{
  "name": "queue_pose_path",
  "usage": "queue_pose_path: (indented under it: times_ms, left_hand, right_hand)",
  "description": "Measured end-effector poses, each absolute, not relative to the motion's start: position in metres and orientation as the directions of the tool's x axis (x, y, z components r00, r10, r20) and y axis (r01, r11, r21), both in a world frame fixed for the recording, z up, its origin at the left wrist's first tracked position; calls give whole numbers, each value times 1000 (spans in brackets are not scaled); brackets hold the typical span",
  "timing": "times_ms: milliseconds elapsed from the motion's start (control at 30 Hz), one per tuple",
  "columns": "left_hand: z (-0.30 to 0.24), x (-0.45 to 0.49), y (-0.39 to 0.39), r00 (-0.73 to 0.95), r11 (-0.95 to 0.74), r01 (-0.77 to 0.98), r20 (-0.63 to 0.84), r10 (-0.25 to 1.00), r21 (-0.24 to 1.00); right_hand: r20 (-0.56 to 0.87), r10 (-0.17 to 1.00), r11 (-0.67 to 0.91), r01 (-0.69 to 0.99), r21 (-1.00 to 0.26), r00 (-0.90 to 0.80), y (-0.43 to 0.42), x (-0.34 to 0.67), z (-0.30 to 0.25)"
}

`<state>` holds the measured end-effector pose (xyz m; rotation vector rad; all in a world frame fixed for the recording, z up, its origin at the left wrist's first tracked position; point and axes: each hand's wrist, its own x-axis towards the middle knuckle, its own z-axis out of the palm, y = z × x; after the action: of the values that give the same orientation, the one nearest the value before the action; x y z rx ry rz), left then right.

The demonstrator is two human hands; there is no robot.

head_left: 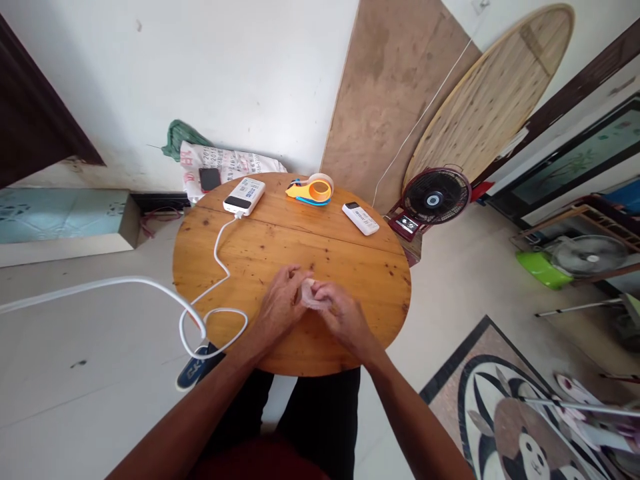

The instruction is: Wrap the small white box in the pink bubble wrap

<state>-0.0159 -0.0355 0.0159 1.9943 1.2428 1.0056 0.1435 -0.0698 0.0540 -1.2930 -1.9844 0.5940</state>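
Both of my hands meet over the near half of the round wooden table (360, 263). Between them is a small whitish, translucent ring that looks like a roll of clear tape (311, 297). The fingers of my left hand (284, 297) curl against its left side. On the other side, my right hand (343, 313) pinches it with thumb and bent fingers, which hide part of it. Farther back lies an orange and blue tape dispenser (311, 191).
A white power bank (245, 197) with a plugged-in white cable (219, 248) lies back left; a second power bank (361, 219) lies back right. A dark phone (210, 178) rests on a printed sack (240, 162) behind the table. A fan (434, 199) stands at the right.
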Motion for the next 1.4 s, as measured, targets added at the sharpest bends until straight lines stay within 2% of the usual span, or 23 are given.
queue_pose_path:
  times_ms: [133, 233, 367, 500, 600, 733, 867, 967, 1100, 1167, 1200, 1267, 1400]
  left_hand:
    - [13, -19, -33, 353, -459, 412, 326, 877, 787]
    - [15, -24, -32, 405, -483, 383, 326, 854, 787]
    - [20, -38, -34, 491, -507, 369, 299, 818, 779]
    - [20, -45, -36, 585, -555, 419, 254, 771, 719]
    - [15, -39, -33, 575, -556, 440, 254, 778, 705]
    - [10, -27, -29, 530, -529, 376, 292, 796, 761]
    - [18, -23, -29, 479, -443, 348, 249, 842, 826]
    - [29, -18, -27, 404, -347, 452, 158, 901, 821]
    - [43, -6, -17, 303, -247, 727, 25, 953, 641]
    - [47, -2, -11, 289, -247, 782, 18, 957, 572]
    - [49, -2, -7, 306, -257, 777, 13, 952, 575]
    - [50, -5, -1, 410, -293, 685, -21, 912, 667]
    - [43, -15, 7, 623, -269, 369, -22, 782, 890]
  right_hand:
    - [486, 855, 483, 621, -618, -182, -81, 135, 24]
    - [554, 821, 500, 640, -584, -137, -83, 131, 12]
    - [544, 820, 504, 675, -539, -178, -84, 133, 11]
    - [537, 802, 539, 705, -461, -262, -84, 136, 9]
    - [538, 799, 531, 735, -422, -269, -83, 135, 7]
    - [557, 790, 534, 733, -423, -254, -82, 133, 7]
    - [518, 829, 513, 655, -554, -211, -79, 138, 19]
    - [371, 923, 358, 588, -725, -105, -64, 146, 32]
    - [182, 983, 177, 484, -857, -37, -25, 157, 29]
    - [90, 995, 101, 391, -915, -46, -6, 160, 18]
    - [57, 998, 68, 350, -934, -40, 1, 161, 13]
    - [25, 999, 36, 287, -957, -41, 9, 161, 5]
    - [34, 999, 39, 170, -985, -29, 7, 161, 5]
